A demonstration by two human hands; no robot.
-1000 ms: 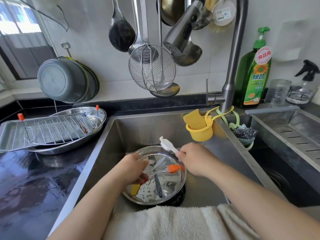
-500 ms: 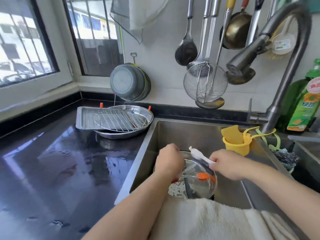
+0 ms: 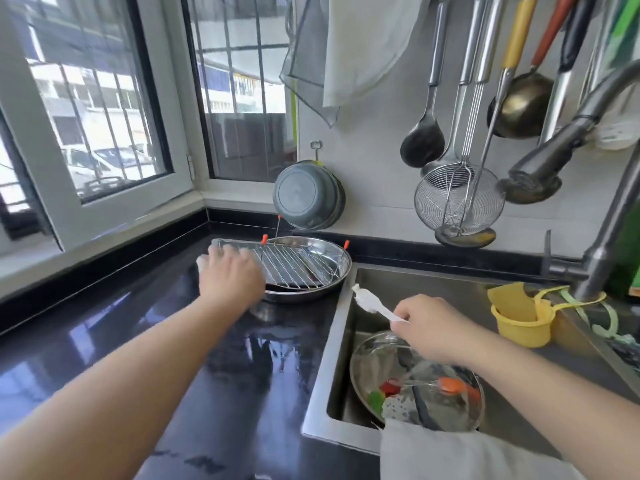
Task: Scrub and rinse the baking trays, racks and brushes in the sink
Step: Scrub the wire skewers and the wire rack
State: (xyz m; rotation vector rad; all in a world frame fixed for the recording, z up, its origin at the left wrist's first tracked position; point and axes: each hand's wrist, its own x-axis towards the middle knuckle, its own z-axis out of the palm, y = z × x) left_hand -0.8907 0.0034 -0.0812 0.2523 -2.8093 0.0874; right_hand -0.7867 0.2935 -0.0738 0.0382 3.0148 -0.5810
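A wire rack (image 3: pixel 294 265) with orange tips lies on a rectangular metal tray (image 3: pixel 221 242), which rests in a round steel dish (image 3: pixel 334 275) on the black counter left of the sink. My left hand (image 3: pixel 230 275) is stretched out over the tray's left end; blur hides its fingers. My right hand (image 3: pixel 429 327) pinches the handle of a white brush (image 3: pixel 369 299) above the sink. Below it a round steel pan (image 3: pixel 354 370) sits in the sink (image 3: pixel 450 289), holding orange, red and green brushes and a black-handled tool.
The faucet head (image 3: pixel 540 168) hangs above the sink's right side. A yellow cup holder (image 3: pixel 519 327) clips to the divider. Ladles and a wire skimmer (image 3: pixel 459 199) hang on the wall beside a grey pot (image 3: pixel 306 195). A white towel (image 3: pixel 450 452) drapes over the sink's front edge.
My left hand left the pan in the sink and reached left across the counter to the tray. My right hand kept hold of the white brush. The view swung left.
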